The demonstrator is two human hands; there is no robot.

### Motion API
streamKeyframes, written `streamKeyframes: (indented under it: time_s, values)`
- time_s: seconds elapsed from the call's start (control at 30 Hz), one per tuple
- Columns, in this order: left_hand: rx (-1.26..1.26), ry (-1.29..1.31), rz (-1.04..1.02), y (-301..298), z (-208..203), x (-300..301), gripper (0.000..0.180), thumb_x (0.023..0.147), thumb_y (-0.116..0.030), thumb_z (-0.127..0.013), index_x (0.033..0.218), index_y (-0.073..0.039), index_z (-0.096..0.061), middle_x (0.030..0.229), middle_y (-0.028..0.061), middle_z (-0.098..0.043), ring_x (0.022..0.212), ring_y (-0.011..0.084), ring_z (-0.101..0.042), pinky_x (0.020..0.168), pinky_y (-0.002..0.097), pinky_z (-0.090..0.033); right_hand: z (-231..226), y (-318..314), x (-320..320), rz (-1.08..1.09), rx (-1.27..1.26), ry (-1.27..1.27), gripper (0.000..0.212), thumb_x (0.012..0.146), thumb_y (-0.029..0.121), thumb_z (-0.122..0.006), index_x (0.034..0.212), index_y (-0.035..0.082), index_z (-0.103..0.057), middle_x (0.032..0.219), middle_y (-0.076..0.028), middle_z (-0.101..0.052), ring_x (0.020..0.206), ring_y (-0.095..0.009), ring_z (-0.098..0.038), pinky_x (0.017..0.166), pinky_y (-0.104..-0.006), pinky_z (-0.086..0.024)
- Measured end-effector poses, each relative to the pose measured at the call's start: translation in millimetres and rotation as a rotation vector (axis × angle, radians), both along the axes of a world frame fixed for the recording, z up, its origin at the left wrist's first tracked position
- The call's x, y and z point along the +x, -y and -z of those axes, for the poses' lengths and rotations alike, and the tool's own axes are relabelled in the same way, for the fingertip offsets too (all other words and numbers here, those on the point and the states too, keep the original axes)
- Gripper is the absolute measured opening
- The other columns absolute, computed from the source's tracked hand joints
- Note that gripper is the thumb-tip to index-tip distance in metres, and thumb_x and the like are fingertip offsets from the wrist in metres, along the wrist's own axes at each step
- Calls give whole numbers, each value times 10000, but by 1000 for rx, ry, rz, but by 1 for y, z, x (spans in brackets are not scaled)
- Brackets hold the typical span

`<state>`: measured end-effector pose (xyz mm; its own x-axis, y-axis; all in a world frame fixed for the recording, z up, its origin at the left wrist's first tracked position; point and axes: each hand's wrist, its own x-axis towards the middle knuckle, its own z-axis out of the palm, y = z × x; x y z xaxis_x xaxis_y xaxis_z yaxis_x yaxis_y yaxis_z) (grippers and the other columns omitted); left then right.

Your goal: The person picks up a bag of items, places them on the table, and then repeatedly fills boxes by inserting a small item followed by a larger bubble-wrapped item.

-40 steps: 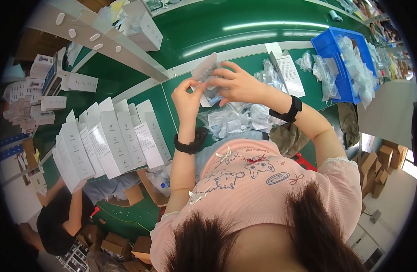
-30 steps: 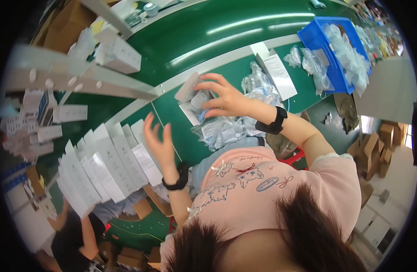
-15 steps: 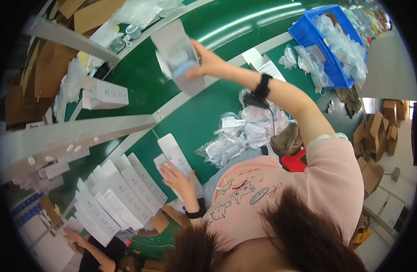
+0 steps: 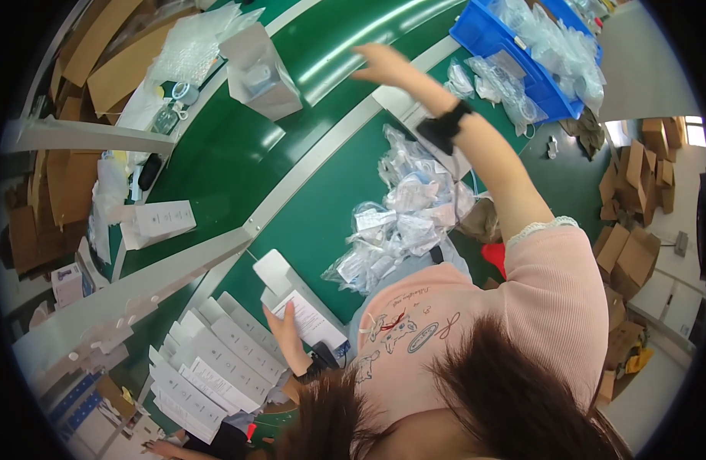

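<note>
My left hand point(image 4: 285, 337) grips the near left side of a white carton point(image 4: 313, 318) with an open flap and printing on its face. The thumb lies over the edge, and the carton rests on the green table. My right hand point(image 4: 387, 65) is stretched out over the green conveyor surface, fingers apart, with nothing in it. To its left stands an open white box point(image 4: 280, 96) with a bagged item inside. Below my right wrist lies another white box point(image 4: 399, 103), partly covered by the forearm.
Clear plastic bags with parts point(image 4: 403, 207) are heaped before me. A blue bin point(image 4: 498, 65) of bagged items stands at the right. Rows of white boxes point(image 4: 222, 349) fill the lower left, near another person's arm point(image 4: 169, 448). A metal post point(image 4: 161, 264) crosses the left side.
My right hand has let go of the open box, which now stands on the conveyor, and has drawn off to the right. My left hand has shifted from flat on the carton to its side.
</note>
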<state>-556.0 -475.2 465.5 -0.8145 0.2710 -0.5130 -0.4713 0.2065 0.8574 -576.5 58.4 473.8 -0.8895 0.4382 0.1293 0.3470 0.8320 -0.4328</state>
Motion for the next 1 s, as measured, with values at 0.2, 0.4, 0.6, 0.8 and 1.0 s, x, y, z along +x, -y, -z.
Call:
streamKeyframes:
  time_s: [0.2, 0.4, 0.6, 0.8, 1.0]
  values:
    - [67, -280, 101, -51, -77, -3, 825, 638, -35, -670, 1341, -56, -239, 1308, 102, -325, 1120, 221, -409, 937, 319, -333, -5, -89, 193, 787, 181, 637, 230, 748, 92, -476, 926, 20, -603, 947, -180, -600, 909, -346, -579, 731, -447, -472]
    - [124, -392, 211, -95, -85, -22, 863, 557, -93, -751, 1304, -74, -320, 1304, 124, -328, 1184, 250, -353, 979, 358, -281, 27, -100, 236, 829, 411, 591, 309, 730, 124, -538, 1020, 19, -548, 1073, -166, -548, 1006, -343, -521, 780, -461, -447]
    - [-255, -862, 455, -142, -64, -40, 655, 557, -127, -774, 1132, -80, -464, 1249, 177, -366, 1177, 329, -355, 962, 384, -296, -7, -73, 237, 829, 374, 216, 481, 603, 236, -697, 979, -3, -517, 1007, -181, -532, 961, -335, -503, 754, -401, -447]
    - [-110, -961, 343, -158, -43, -28, 607, 575, -130, -780, 1054, -82, -410, 1261, 197, -354, 1163, 339, -370, 945, 394, -315, -102, 13, 212, 620, -106, -622, 490, 687, 111, -640, 1113, 13, -420, 1042, -146, -501, 996, -279, -495, 842, -366, -424]
    - [229, -830, 109, -163, -27, -2, 680, 584, -100, -784, 1059, -91, -297, 1245, 205, -354, 1145, 325, -382, 926, 392, -326, -133, 157, 95, 71, -1235, -1121, 681, 730, -9, -590, 1287, 126, -221, 1150, -91, -436, 1062, -230, -466, 894, -370, -416]
